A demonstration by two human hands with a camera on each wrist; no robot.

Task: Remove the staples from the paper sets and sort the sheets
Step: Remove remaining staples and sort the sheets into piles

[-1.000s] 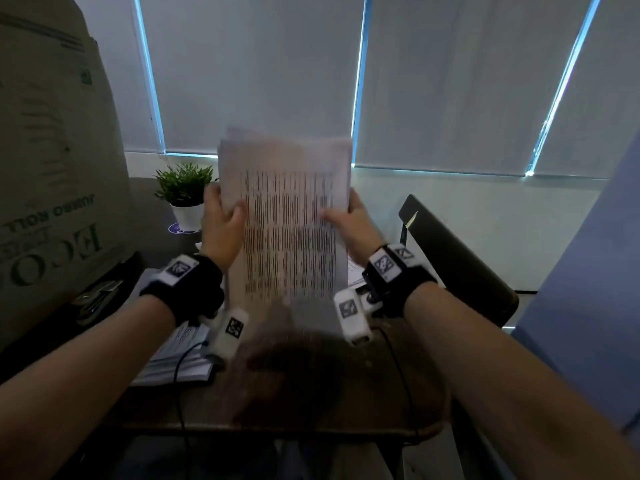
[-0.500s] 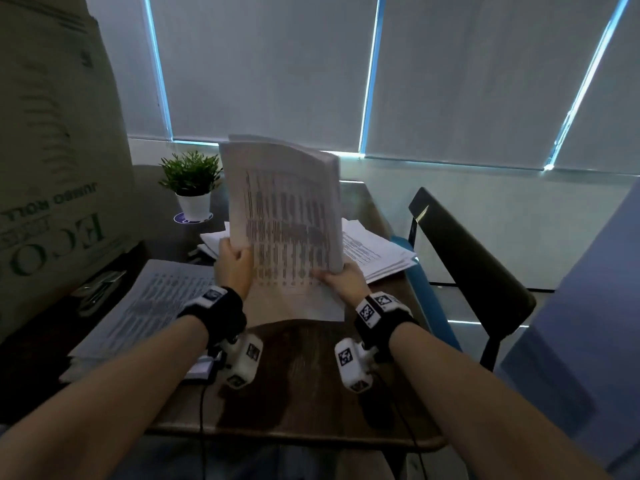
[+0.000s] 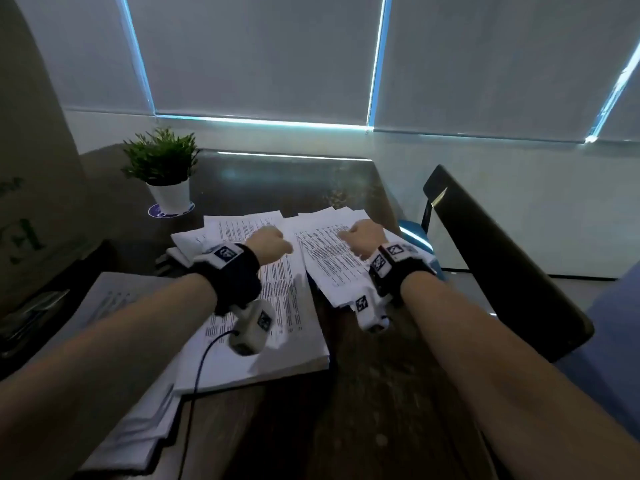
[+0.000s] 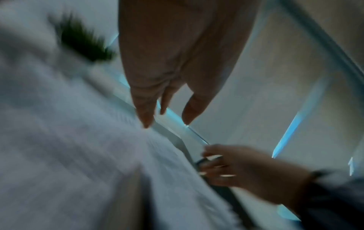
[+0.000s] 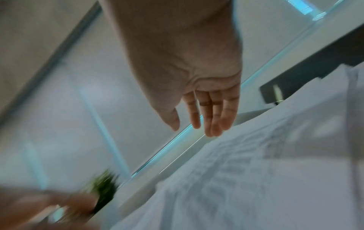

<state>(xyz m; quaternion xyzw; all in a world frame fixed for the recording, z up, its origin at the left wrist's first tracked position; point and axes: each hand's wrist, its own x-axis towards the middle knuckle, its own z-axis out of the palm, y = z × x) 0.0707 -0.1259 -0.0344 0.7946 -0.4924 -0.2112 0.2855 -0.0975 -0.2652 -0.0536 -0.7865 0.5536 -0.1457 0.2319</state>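
A thick set of printed sheets (image 3: 277, 327) lies flat on the dark table (image 3: 381, 410) in front of me. My left hand (image 3: 268, 242) hovers over its far end with fingers pointing down, tips at the paper (image 4: 82, 155), holding nothing. A second, looser pile of printed sheets (image 3: 329, 265) sits to the right, fanned out. My right hand (image 3: 363, 235) is just above this pile; the right wrist view shows its fingers (image 5: 212, 124) straight and empty over the paper (image 5: 246, 179). No staple or staple remover is clearly visible. Both wrist views are blurred by motion.
A small potted plant (image 3: 162, 171) stands at the back left. A big cardboard box (image 3: 31, 168) walls off the left side. Another paper stack (image 3: 114, 303) lies at the left front. A black chair (image 3: 502, 271) stands right of the table.
The paper set that both hands held upright has been lowered and laid flat on the table. Both hands have let go and moved forward over the piles.
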